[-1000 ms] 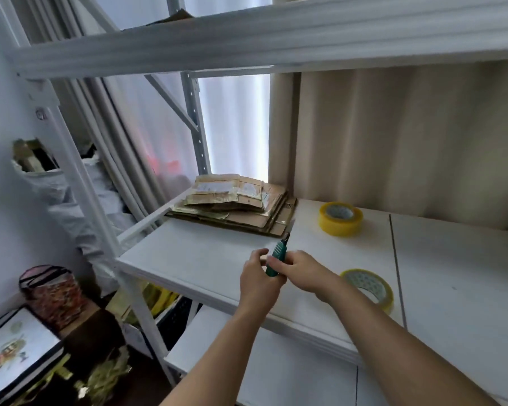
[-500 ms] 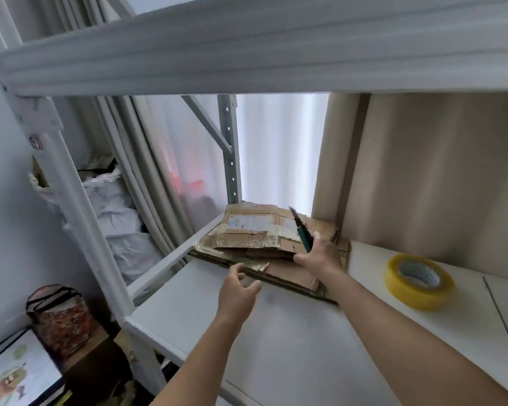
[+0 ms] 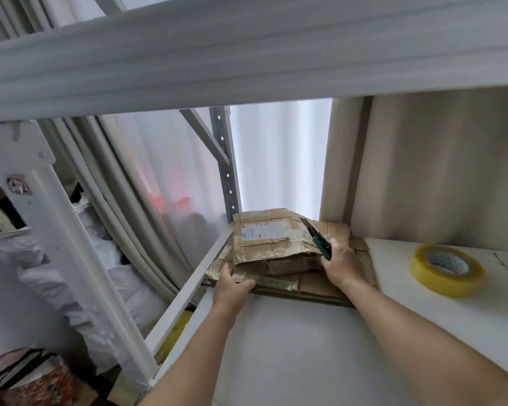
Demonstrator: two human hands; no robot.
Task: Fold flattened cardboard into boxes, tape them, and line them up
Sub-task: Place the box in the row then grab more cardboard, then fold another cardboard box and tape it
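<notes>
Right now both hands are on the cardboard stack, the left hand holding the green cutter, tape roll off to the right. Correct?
Not quite: the head view shows the right hand holding the green cutter. The left hand grips the cardboard stack at its near edge; the tape roll sits right.

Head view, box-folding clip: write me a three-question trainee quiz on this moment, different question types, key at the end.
1. True or false: the right hand holds a green utility knife.
2. Multiple choice: the left hand is at A) the yellow tape roll, B) the near left edge of the flattened cardboard stack, C) the shelf post.
3. Fill in: the tape roll lies on the white shelf, to the ____ of the stack.

Key: 1 true; 2 B; 3 right.
</notes>
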